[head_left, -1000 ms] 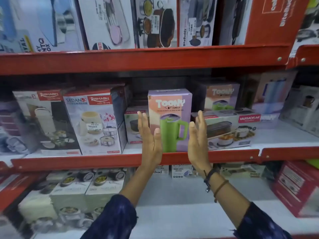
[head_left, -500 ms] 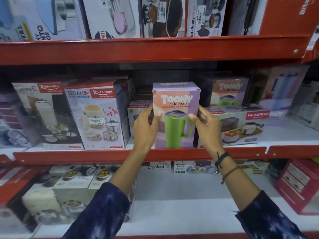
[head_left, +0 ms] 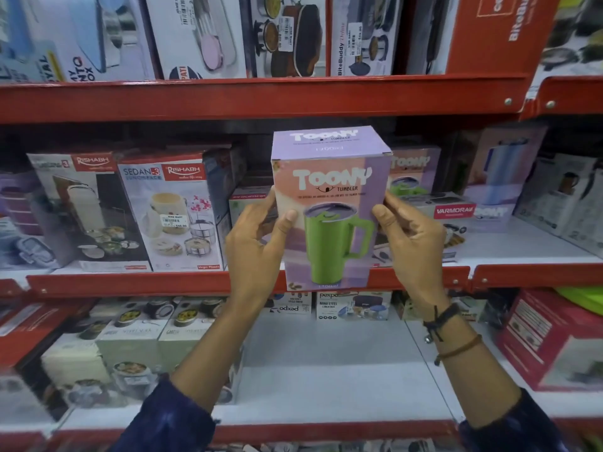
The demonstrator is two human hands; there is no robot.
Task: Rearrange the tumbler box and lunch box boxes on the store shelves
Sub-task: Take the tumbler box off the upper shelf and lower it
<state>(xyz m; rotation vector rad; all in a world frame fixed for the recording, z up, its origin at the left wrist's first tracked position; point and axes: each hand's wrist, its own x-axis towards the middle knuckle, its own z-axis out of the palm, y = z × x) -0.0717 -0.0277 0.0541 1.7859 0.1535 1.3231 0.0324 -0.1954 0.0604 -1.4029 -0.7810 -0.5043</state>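
I am holding the tumbler box (head_left: 329, 207) between both hands, clear of the middle shelf (head_left: 130, 283) and out in front of its red lip. My left hand (head_left: 257, 243) is pressing on the left side with the thumb lying on the front face; my right hand (head_left: 411, 236) is pressing on the right side, thumb on the front edge, fingers wrapping behind. The box is standing upright, tilting slightly so its top flap is showing.

To do this well, I am judging that I should be keeping the squeeze even from both sides so the card is not buckling, and keeping the box level while carrying it. The lunch box (head_left: 453, 220) just to the right and the Rishabh boxes (head_left: 169, 210) to the left are sitting close, so I should be drawing straight toward me before swinging sideways.

Compared with half a second ago, the box is nearer to me and higher, no longer resting on the shelf. A second ago my palms were open on either side without touching it.
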